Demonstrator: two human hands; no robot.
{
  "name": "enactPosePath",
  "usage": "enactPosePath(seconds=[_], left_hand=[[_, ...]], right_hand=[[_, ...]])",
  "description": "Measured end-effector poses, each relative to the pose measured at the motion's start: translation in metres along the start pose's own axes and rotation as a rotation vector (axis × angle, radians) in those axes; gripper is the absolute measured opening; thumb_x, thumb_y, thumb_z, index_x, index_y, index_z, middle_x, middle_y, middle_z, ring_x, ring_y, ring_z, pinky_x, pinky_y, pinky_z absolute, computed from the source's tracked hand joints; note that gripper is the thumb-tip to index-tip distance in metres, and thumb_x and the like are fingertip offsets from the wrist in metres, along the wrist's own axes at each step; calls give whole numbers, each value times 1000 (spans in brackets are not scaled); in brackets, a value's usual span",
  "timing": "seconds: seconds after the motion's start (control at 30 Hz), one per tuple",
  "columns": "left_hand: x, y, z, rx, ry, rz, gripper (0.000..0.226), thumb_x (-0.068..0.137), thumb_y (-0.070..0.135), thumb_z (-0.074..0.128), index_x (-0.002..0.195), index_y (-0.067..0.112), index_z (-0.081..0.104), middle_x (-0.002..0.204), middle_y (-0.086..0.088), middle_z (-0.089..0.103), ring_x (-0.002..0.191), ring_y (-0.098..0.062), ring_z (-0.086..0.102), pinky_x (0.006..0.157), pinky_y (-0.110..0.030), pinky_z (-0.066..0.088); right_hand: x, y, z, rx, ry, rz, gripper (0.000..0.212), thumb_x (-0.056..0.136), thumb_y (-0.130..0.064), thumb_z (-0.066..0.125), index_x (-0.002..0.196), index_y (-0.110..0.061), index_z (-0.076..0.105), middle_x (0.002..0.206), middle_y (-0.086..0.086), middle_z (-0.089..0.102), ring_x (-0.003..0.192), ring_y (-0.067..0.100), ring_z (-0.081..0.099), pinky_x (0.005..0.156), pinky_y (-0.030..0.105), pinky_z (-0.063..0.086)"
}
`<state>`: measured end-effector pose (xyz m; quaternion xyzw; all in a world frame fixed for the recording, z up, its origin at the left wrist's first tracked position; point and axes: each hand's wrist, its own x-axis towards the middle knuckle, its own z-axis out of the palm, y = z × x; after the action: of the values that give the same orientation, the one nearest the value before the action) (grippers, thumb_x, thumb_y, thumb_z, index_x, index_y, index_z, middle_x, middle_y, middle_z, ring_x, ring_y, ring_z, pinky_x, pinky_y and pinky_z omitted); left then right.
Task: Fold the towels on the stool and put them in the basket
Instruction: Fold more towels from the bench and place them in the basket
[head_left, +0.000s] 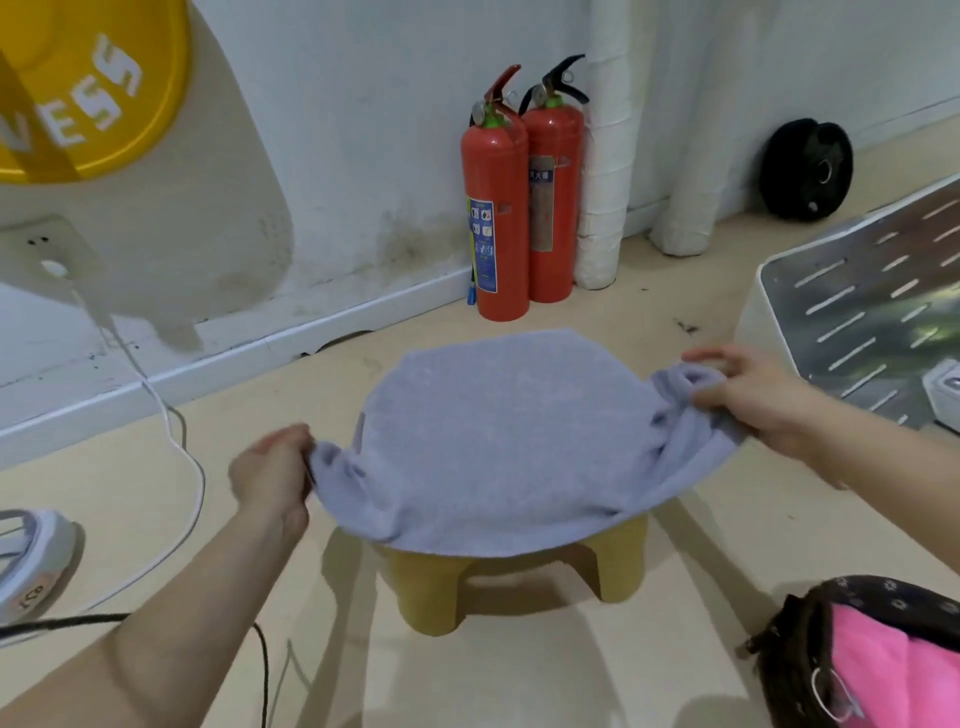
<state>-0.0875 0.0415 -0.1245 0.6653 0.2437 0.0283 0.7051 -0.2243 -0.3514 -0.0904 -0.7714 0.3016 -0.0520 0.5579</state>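
Towel: 1 lavender towel (498, 441) lies spread over the stool (618, 564), stretched between both hands.
Left grip: left hand (272, 475), fingers (297, 437) curled tight on the near-left corner.
Right grip: right hand (753, 395) pinches the bunched right corner.
Fold direction: the far edge lies straight ahead of both grips, probably equally reachable.

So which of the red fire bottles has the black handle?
The right fire extinguisher, standing beside the white pipe. The left fire extinguisher has a red handle and a blue sticker.
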Motion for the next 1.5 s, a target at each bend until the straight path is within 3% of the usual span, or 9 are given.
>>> enactPosePath(seconds=[0.1, 0.23, 0.37, 0.47, 0.63, 0.87, 1.07, 1.23, 1.5], left_hand=[[-13, 66, 27, -88, -159, 288, 25, 74, -6, 56, 78, 13, 71, 72, -2, 62, 68, -17, 53, 53, -22, 40], [-85, 109, 90, 357, -649, 651, 34, 76, -10, 56, 72, 20, 71, 57, 11, 62, 54, -4, 52, 53, -14, 42], [-99, 69, 121, 783, -787, 666, 27, 78, 0, 60, 101, 15, 65, 59, 10, 54, 53, -4, 47, 59, -22, 40], [-90, 42, 120, 869, -736, 427, 45, 78, 10, 64, 120, 17, 49, 82, -3, 60, 65, -16, 54, 58, -26, 43], [-89, 30, 108, 669, -641, 358, 15, 83, 15, 64, 91, 3, 65, 71, -7, 57, 41, -6, 51, 41, -17, 39], [-106, 57, 110, 252, -571, 341, 11, 84, 20, 64, 94, 22, 59, 72, -4, 62, 65, -18, 52, 63, -33, 43], [-121, 65, 109, 138, -862, 244, 50, 73, -7, 55, 114, 22, 61, 67, -5, 52, 46, -12, 48, 52, -26, 48], [-113, 67, 103, 289, -936, 328, 41, 77, -20, 47, 98, 10, 65, 82, -11, 67, 72, -16, 64, 66, -22, 56], [-105, 83, 103, 432, -737, 766, 18, 86, 16, 69, 76, 31, 72, 73, 11, 62, 62, 6, 52, 61, -7, 39]], right_hand=[[-9, -66, 15, -350, 204, -468, 45, 78, 0, 66, 112, -28, 59, 87, 7, 55, 73, 19, 50, 61, 20, 42], [-35, -104, 76, -563, -13, -848, 59, 76, 1, 61, 128, -24, 52, 110, 6, 63, 101, 23, 56, 86, 34, 46], [-46, -62, 107, -548, -250, -549, 63, 84, -17, 61, 142, -19, 36, 119, 5, 63, 111, 24, 58, 83, 26, 43], [-36, -47, 93, -568, -125, -447, 43, 85, -14, 56, 128, -12, 59, 122, 4, 66, 115, 20, 58, 95, 27, 43], [-29, -54, 87, -549, 59, -503, 19, 85, -23, 60, 75, -15, 74, 80, -4, 73, 80, 15, 62, 74, 31, 48], [-32, -91, 86, 459, 66, -122, 15, 86, -11, 48, 72, -14, 47, 64, 2, 41, 60, 15, 39, 51, 25, 34], [-41, -98, 94, 202, -145, -338, 18, 77, -4, 63, 85, -19, 69, 89, 20, 72, 75, 20, 61, 80, 40, 53], [-32, -96, 82, 82, -123, -411, 34, 90, -32, 62, 88, 0, 72, 77, 13, 66, 69, 12, 46, 65, 29, 38], [-33, -93, 81, -109, -174, -721, 19, 92, -17, 59, 103, -17, 75, 98, 5, 75, 97, 13, 68, 87, 43, 53]])
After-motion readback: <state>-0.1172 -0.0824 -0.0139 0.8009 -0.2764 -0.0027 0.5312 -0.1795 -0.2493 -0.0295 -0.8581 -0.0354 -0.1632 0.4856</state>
